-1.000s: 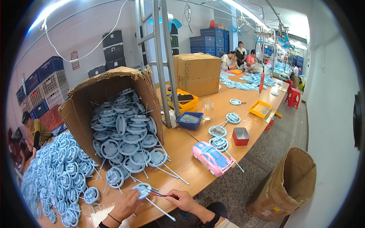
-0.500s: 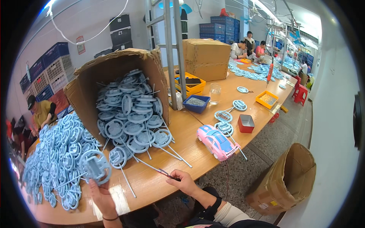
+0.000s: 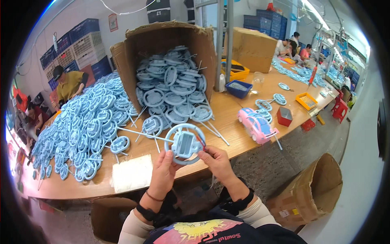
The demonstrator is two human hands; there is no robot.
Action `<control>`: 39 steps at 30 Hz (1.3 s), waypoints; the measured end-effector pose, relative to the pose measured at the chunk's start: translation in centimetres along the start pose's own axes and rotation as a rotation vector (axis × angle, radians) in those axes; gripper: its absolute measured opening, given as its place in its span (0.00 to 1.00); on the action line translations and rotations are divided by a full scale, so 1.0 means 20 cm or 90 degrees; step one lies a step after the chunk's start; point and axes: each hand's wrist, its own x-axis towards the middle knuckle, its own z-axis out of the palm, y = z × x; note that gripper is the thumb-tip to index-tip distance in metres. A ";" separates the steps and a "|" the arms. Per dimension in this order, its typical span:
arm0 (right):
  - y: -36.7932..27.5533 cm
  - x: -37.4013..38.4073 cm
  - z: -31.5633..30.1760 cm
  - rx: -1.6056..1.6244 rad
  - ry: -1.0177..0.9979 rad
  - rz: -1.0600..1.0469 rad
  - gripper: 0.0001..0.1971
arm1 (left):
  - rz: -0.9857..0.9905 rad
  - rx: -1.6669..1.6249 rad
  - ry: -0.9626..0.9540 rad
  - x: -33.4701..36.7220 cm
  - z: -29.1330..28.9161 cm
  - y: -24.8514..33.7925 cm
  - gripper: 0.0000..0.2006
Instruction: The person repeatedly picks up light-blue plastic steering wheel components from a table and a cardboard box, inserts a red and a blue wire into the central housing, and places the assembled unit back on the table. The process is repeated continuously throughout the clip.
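Note:
Above the table's front edge I hold a light-blue toy steering wheel [image 3: 185,145], tilted toward me, with a long thin rod reaching left from it. My left hand [image 3: 163,170] is closed on its lower left rim. At the wheel's right side, my right hand [image 3: 218,163] pinches thin red-and-dark wires [image 3: 202,142]; their far ends are hard to make out. Behind my hands, more of the same wheels [image 3: 176,87] fill a cardboard box [image 3: 122,61] lying on its side. Several spill out at its mouth, and a large heap of them [image 3: 87,132] covers the table to the left.
A pink toy car [image 3: 255,125] stands right of my hands, near a red square tin [image 3: 284,116]. Farther back are a blue tray [image 3: 238,90] and a yellow tray [image 3: 306,101]. A tall carton [image 3: 300,197] stands on the floor at right. Co-workers [image 3: 70,84] sit around.
My left hand has brought the steering wheel from the heap to in front of me. My right hand, formerly apart with the thin wires, now meets it. The view has swung left.

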 end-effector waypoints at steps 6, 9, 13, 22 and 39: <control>-0.04 -0.03 0.07 -0.007 -0.025 -0.032 0.10 | -0.009 0.190 -0.002 -0.07 -0.09 0.12 0.18; 0.00 -0.05 0.06 -0.052 -0.039 -0.011 0.10 | -0.023 0.237 -0.029 -0.05 -0.13 0.13 0.18; 0.01 -0.05 0.10 0.038 -0.033 0.014 0.09 | -0.008 0.099 -0.075 -0.07 -0.16 0.11 0.17; 0.06 -0.01 0.09 -0.161 -0.020 -0.062 0.13 | -0.025 0.042 0.054 -0.03 -0.18 0.04 0.13; 0.04 0.05 0.08 -0.480 -0.077 -0.114 0.06 | -0.014 0.213 0.126 0.08 -0.35 0.18 0.13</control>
